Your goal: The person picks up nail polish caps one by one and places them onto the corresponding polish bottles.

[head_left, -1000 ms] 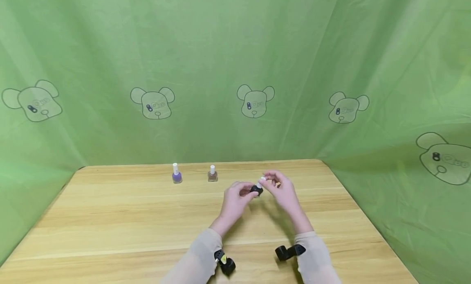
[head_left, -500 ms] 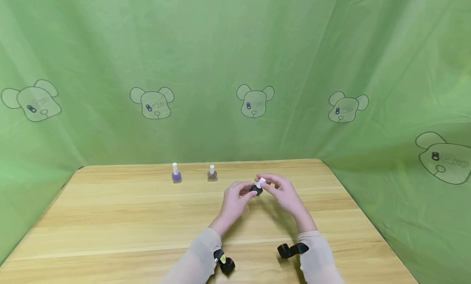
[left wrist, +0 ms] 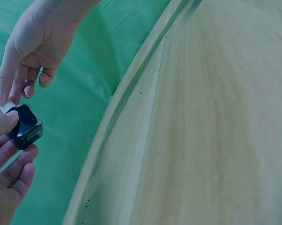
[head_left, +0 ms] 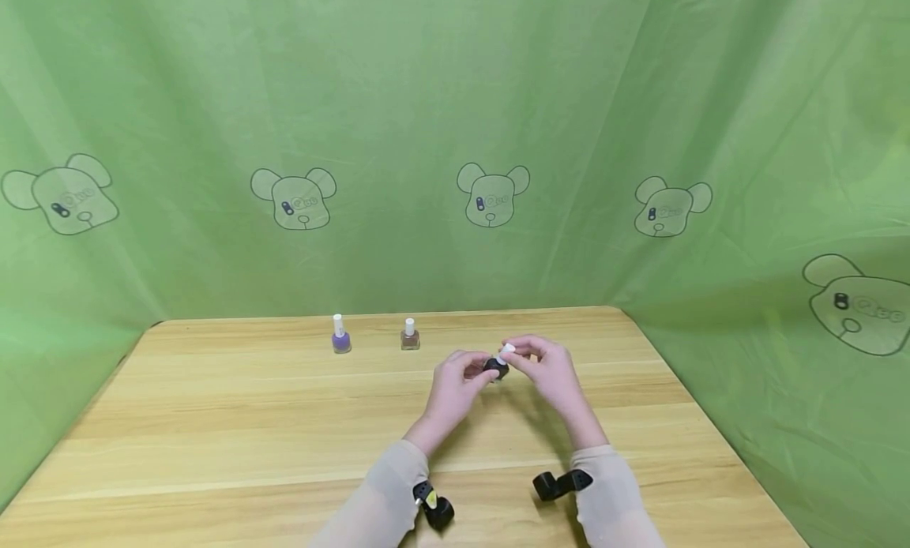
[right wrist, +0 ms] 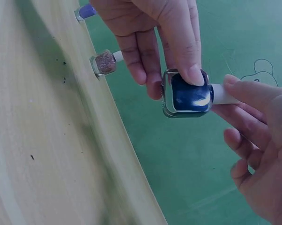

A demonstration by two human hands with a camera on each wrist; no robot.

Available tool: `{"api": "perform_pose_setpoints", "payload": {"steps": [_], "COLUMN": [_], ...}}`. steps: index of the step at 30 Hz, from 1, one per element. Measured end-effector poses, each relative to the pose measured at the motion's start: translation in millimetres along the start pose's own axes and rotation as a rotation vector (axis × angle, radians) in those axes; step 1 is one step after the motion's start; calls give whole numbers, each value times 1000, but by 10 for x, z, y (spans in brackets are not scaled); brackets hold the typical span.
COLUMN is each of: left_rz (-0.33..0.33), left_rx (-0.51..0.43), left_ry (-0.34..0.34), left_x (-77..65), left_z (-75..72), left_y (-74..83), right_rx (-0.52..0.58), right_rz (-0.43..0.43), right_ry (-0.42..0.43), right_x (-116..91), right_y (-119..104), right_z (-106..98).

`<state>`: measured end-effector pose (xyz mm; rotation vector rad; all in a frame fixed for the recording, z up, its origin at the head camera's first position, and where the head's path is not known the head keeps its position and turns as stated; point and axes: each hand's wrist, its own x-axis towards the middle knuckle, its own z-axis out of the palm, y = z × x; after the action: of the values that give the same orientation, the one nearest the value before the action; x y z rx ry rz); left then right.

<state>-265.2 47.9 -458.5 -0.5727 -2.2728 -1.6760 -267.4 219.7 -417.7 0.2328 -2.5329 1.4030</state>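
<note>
A square glass nail polish bottle (right wrist: 190, 96) with very dark polish is held between my two hands, tilted above the table. My left hand (head_left: 455, 386) pinches the glass body between thumb and fingers. With thumb and fingers, my right hand (head_left: 546, 368) grips the white cap (right wrist: 223, 95), which sits on the bottle's neck. In the left wrist view the dark bottle (left wrist: 28, 126) shows its thick clear base, and most of the cap is hidden behind fingers.
A purple nail polish bottle (head_left: 341, 342) and a brownish glittery one (head_left: 410, 339) stand upright near the back edge of the wooden table (head_left: 249, 429), left of my hands. A green curtain (head_left: 398, 98) with bear-face drawings surrounds the table's back and sides.
The right hand's fingers have shifted round the white cap, and the hand has moved slightly right and back. The left hand keeps its hold on the bottle nearly in place.
</note>
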Motion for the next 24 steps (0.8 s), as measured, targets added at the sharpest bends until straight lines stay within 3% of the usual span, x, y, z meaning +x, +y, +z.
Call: {"api": "perform_pose_setpoints", "payload": {"steps": [7,15,19,24], "left_rz": [35,43,53,61], "left_rx": [43,70,83,65], "left_ry": [16,29,33,36], "left_x": [-12,-14,-14,-17], "left_z": [-2,12,10,2], "left_y": [25,13,13,17], "right_rx": [-1,19,20,32], "right_rz": [76,82,57,3], "right_ry": [77,148,114,0], "right_x": [-1,10,23,29], "right_y": [-15,-4,15,43], "right_z": [50,101,97,28]}}
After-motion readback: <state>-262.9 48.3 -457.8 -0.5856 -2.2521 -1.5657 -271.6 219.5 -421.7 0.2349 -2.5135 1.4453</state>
